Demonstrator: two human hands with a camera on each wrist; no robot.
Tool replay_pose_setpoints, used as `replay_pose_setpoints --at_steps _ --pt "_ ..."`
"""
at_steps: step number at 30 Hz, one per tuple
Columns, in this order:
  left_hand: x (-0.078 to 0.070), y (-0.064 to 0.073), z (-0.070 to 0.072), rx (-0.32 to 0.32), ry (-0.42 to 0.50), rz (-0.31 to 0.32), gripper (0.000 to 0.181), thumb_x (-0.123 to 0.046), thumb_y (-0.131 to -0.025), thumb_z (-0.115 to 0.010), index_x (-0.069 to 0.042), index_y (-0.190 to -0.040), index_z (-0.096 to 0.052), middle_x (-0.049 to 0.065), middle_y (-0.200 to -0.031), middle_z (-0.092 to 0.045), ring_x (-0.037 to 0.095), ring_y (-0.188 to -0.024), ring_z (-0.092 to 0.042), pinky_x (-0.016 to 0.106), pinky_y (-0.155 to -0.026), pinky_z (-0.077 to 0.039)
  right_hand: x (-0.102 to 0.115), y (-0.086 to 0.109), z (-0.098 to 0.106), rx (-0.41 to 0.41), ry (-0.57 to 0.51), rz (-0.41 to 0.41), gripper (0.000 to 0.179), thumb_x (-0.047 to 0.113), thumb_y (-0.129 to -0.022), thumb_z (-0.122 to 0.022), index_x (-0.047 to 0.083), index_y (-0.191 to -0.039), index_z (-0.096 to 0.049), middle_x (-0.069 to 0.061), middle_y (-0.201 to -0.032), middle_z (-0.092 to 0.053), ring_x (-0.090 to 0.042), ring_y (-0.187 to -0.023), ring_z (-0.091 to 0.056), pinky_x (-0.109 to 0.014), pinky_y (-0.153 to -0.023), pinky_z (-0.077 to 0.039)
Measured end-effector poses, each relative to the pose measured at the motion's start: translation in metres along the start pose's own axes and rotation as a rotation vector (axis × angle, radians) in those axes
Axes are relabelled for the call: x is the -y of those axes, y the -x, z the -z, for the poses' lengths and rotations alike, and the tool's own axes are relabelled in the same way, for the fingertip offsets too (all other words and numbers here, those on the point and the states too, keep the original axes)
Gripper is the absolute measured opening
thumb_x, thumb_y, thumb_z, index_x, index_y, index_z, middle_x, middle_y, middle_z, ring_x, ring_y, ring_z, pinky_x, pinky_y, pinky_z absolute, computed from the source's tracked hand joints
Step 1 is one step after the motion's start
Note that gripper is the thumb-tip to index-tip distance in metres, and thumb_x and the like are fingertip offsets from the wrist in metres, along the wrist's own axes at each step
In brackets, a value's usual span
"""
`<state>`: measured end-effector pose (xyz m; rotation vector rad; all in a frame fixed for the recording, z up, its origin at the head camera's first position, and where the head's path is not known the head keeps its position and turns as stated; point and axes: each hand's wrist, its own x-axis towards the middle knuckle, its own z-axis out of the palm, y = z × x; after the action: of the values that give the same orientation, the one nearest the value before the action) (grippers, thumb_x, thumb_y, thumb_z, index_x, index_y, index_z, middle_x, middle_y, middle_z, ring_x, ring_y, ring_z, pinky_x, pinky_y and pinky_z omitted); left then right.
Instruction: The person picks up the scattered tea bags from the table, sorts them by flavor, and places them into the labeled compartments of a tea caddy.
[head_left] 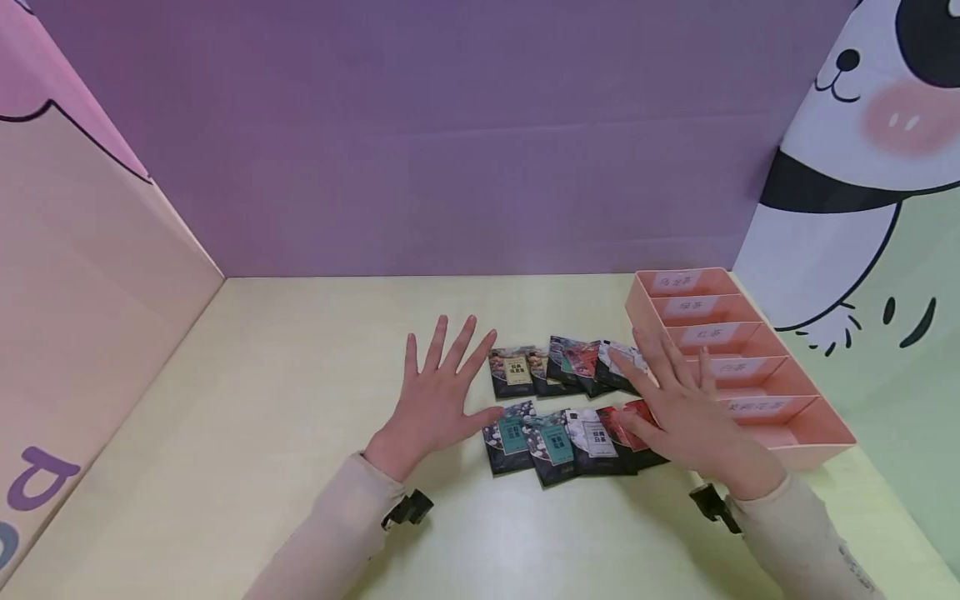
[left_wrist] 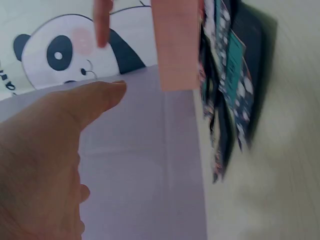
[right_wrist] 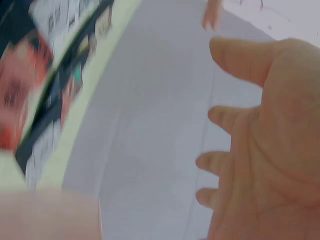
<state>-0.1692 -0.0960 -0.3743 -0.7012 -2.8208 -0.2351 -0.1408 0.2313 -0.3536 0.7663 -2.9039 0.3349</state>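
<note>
Holding left hand (head_left: 437, 404) and right hand (head_left: 684, 410) apart, splayed, by at least nine packets (head_left: 555, 446) in two rows on the desk (head_left: 300, 400), beside one pink box (head_left: 642, 307) with five compartments.

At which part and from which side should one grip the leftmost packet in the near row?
Probably pinch the leftmost packet by its left edge, coming from the left with the left hand: it lies nearly flat, no packet borders that edge, and a neighbouring packet crowds its right side.
</note>
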Motion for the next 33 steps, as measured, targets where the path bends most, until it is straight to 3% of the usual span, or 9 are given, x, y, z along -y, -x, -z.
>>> replay_pose_setpoints --at_steps 3,5,12,17,21,23,26,29,33 --pt "0.006 -0.012 -0.007 -0.007 -0.006 -0.018 0.093 -0.060 -0.089 -0.063 -0.018 -0.161 -0.020 0.010 -0.166 -0.011 0.039 -0.150 0.000 0.069 -0.112 -0.003 -0.013 0.014 0.011 0.037 -0.019 -0.043 0.076 0.039 -0.101 -0.053 0.023 -0.162 -0.009 -0.013 -0.166 0.006 -0.045 -0.148 0.006 -0.068 -0.107 0.016" --pt "0.011 -0.020 -0.012 -0.008 -0.023 -0.034 0.094 -0.060 -0.089 -0.063 -0.017 -0.161 -0.019 0.009 -0.166 -0.013 0.039 -0.150 -0.003 0.068 -0.112 -0.006 -0.025 0.024 0.015 0.009 -0.023 -0.050 0.073 0.037 -0.102 -0.051 0.021 -0.162 -0.010 -0.016 -0.165 0.001 -0.046 -0.148 0.006 -0.067 -0.107 0.017" --pt "0.020 -0.041 -0.026 0.029 -0.037 -0.082 0.101 -0.061 -0.087 -0.066 -0.013 -0.161 -0.017 0.011 -0.164 -0.020 0.038 -0.150 -0.008 0.067 -0.113 -0.009 -0.076 0.061 0.017 -0.216 -0.089 0.003 0.063 0.027 -0.097 -0.060 0.013 -0.152 -0.033 -0.020 -0.158 -0.021 -0.045 -0.147 -0.002 -0.070 -0.107 0.012" --pt "0.027 -0.055 -0.032 0.070 0.036 -0.051 0.103 -0.059 -0.087 -0.068 -0.011 -0.161 -0.015 0.014 -0.161 -0.025 0.038 -0.149 -0.014 0.066 -0.112 -0.013 -0.102 0.090 0.023 -0.340 -0.145 -0.111 0.059 0.023 -0.094 -0.067 0.005 -0.145 -0.041 -0.028 -0.144 -0.031 -0.053 -0.137 -0.016 -0.073 -0.105 0.008" --pt "0.033 -0.066 -0.035 0.122 0.092 -0.024 0.102 -0.057 -0.088 -0.067 -0.011 -0.161 -0.014 0.015 -0.159 -0.028 0.039 -0.148 -0.016 0.065 -0.112 -0.013 -0.118 0.111 0.021 -0.392 -0.186 -0.236 0.060 0.020 -0.095 -0.065 -0.004 -0.144 -0.039 -0.035 -0.143 -0.029 -0.056 -0.137 -0.015 -0.072 -0.108 0.005" --pt "0.036 -0.071 -0.038 0.148 0.115 -0.012 0.100 -0.056 -0.089 -0.067 -0.010 -0.160 -0.015 0.016 -0.157 -0.030 0.039 -0.147 -0.016 0.065 -0.112 -0.013 -0.126 0.117 0.016 -0.419 -0.254 -0.279 0.061 0.014 -0.096 -0.063 -0.005 -0.147 -0.036 -0.027 -0.150 -0.029 -0.046 -0.143 -0.014 -0.070 -0.110 0.003" --pt "0.039 -0.077 -0.041 0.183 0.129 0.006 0.096 -0.056 -0.090 -0.065 -0.010 -0.160 -0.018 0.017 -0.155 -0.032 0.039 -0.146 -0.018 0.064 -0.112 -0.014 -0.137 0.121 0.004 -0.462 -0.393 -0.316 0.062 0.006 -0.097 -0.059 0.004 -0.154 -0.033 0.004 -0.152 -0.032 -0.014 -0.144 -0.017 -0.041 -0.118 -0.008" --pt "0.040 -0.081 -0.042 0.220 0.131 0.011 0.089 -0.054 -0.092 -0.063 -0.010 -0.158 -0.025 0.016 -0.153 -0.036 0.039 -0.145 -0.021 0.062 -0.111 -0.017 -0.147 0.124 -0.007 -0.494 -0.564 -0.316 0.064 -0.002 -0.099 -0.054 0.017 -0.156 -0.033 0.028 -0.139 -0.032 0.009 -0.127 -0.028 -0.010 -0.103 -0.021" --pt "0.039 -0.086 -0.043 0.269 0.123 0.017 0.086 -0.056 -0.092 -0.062 -0.010 -0.157 -0.029 0.015 -0.151 -0.039 0.038 -0.143 -0.026 0.059 -0.109 -0.024 -0.157 0.127 -0.020 -0.507 -0.923 -0.242 0.066 -0.013 -0.097 -0.042 0.020 -0.154 -0.036 0.018 -0.137 -0.043 0.005 -0.118 -0.043 -0.005 -0.089 -0.036"
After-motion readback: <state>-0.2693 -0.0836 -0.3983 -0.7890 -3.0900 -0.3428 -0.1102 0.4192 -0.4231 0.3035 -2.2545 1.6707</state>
